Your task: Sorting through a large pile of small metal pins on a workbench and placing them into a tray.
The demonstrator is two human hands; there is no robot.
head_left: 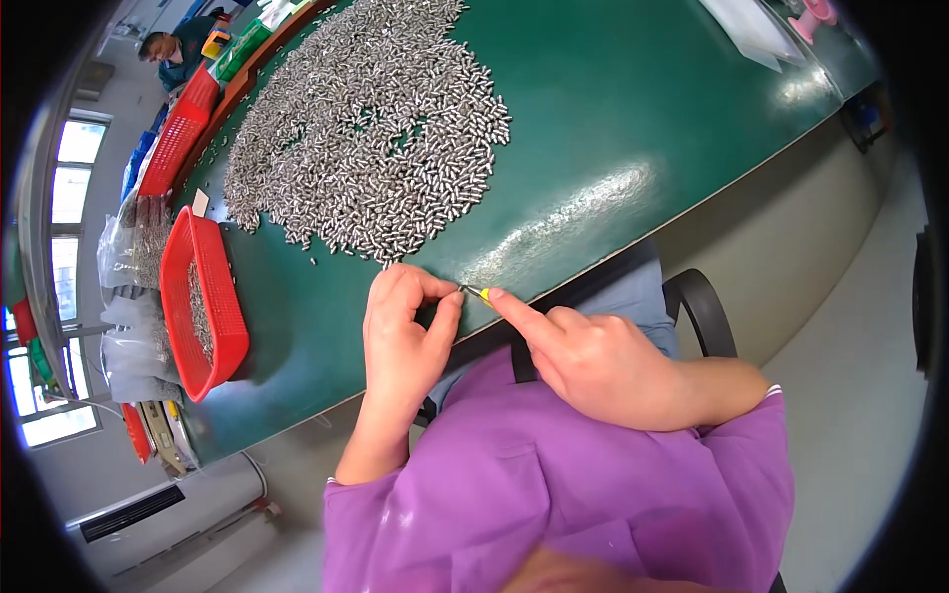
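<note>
My left hand [400,326] is closed in a pinch near the table's front edge. Between its thumb and forefinger sits something tiny, probably one of the small metal pins, mostly hidden by the fingertips. My right hand [603,366] grips a small tool with a yellow handle [485,295], its forefinger stretched along it. The tool's thin dark tip meets the left fingertips; its exact kind cannot be made out. Just beyond my left hand spreads a large heap of small silvery metal pins [386,138], rounded and short, lying loose on the green table [583,109].
A red plastic basket [233,326] with more metal pins stands left of the heap. Filled clear bags [138,336] and another red basket [178,133] line the left side. Clear plastic bags [756,30] lie far right. A person [178,54] sits far left; a black chair arm [704,311] is nearby.
</note>
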